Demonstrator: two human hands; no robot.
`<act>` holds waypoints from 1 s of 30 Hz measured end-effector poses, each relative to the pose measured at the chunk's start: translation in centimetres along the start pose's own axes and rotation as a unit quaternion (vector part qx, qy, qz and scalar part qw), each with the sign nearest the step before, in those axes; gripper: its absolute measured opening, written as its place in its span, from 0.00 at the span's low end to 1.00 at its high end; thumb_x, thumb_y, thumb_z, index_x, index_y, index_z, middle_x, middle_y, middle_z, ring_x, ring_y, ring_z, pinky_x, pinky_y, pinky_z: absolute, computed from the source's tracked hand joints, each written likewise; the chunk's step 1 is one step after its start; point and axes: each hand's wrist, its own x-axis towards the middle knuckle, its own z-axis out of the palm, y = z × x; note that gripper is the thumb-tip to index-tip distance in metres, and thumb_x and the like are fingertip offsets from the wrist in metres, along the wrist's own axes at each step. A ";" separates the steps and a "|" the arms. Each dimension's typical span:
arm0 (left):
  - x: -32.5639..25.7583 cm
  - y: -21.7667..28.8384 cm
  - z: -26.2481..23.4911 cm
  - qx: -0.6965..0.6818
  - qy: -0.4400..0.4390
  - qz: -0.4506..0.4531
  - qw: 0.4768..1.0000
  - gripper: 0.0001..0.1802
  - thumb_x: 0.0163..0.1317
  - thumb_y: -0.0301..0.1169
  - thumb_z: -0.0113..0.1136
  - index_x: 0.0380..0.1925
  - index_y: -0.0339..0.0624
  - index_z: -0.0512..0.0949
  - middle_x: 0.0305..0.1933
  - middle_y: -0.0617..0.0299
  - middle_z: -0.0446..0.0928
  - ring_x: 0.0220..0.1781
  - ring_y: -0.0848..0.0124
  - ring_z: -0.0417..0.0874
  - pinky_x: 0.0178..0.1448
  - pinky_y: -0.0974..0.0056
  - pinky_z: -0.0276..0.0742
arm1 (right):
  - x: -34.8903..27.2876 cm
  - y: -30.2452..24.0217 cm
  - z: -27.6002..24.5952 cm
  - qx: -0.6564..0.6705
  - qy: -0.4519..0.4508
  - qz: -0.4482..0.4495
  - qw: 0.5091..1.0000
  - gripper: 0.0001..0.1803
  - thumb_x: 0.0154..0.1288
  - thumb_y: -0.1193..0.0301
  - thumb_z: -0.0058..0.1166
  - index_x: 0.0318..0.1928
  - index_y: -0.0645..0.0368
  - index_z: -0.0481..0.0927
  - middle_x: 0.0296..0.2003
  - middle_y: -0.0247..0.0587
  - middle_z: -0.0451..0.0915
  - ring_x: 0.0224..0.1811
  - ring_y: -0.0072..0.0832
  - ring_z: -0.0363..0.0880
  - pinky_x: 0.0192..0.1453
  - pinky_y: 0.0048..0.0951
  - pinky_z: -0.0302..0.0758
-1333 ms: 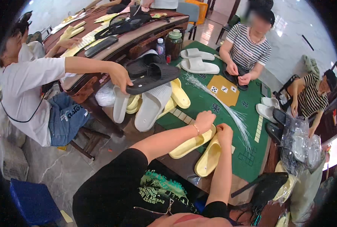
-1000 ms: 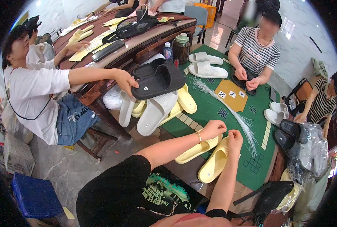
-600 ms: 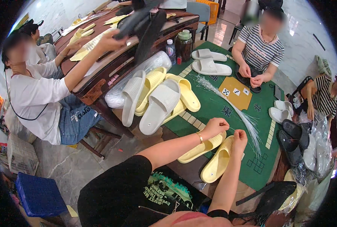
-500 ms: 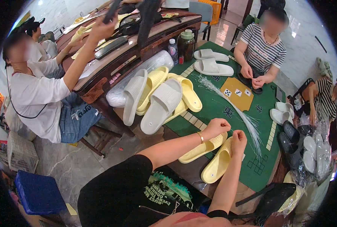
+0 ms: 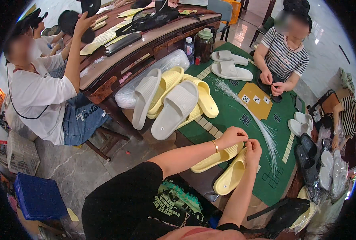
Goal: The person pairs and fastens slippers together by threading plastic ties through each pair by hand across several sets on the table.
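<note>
Fingers: your left hand (image 5: 235, 136) and right hand (image 5: 253, 147) pinch together, holding something too small to tell.
Below: two yellow slippers (image 5: 226, 168) on the green table (image 5: 234, 116).
11 o'clock: white slippers (image 5: 174, 108).

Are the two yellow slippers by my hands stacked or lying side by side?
Side by side. The two yellow slippers lie next to each other at the green table's near edge, under the left hand and right hand.

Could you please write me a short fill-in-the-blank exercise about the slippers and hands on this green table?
1. Both hands, left hand and right hand, meet above a pair of pale ___ slippers.
2. The left wrist wears a gold ___.
3. The table cover is ___.

Missing words: yellow; bracelet; green
</note>
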 end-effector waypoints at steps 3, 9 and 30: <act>-0.1 0.2 0.0 0.006 0.017 -0.010 1.000 0.07 0.56 0.28 0.61 0.32 0.35 0.81 0.30 0.61 0.81 0.33 0.77 0.79 0.39 0.71 0.75 | -0.3 -0.5 0.2 0.034 0.041 -0.014 0.998 0.01 0.58 0.80 0.51 0.30 0.62 0.74 0.24 0.27 0.73 0.26 0.14 0.67 0.31 0.17 0.65; -0.4 -0.3 0.2 0.019 0.024 -0.005 1.000 0.07 0.55 0.28 0.61 0.31 0.35 0.81 0.31 0.61 0.81 0.34 0.77 0.79 0.39 0.71 0.75 | 0.0 1.3 -0.6 0.017 0.042 0.004 0.999 0.03 0.55 0.81 0.54 0.30 0.62 0.75 0.24 0.26 0.72 0.25 0.14 0.66 0.29 0.18 0.65; 0.2 -1.3 0.3 -0.049 0.055 -0.038 0.997 0.06 0.56 0.26 0.61 0.34 0.37 0.80 0.32 0.66 0.77 0.33 0.78 0.78 0.37 0.74 0.74 | -0.1 0.1 -0.5 -0.075 0.065 0.015 0.995 0.09 0.62 0.70 0.47 0.33 0.63 0.75 0.25 0.42 0.78 0.29 0.30 0.77 0.36 0.30 0.72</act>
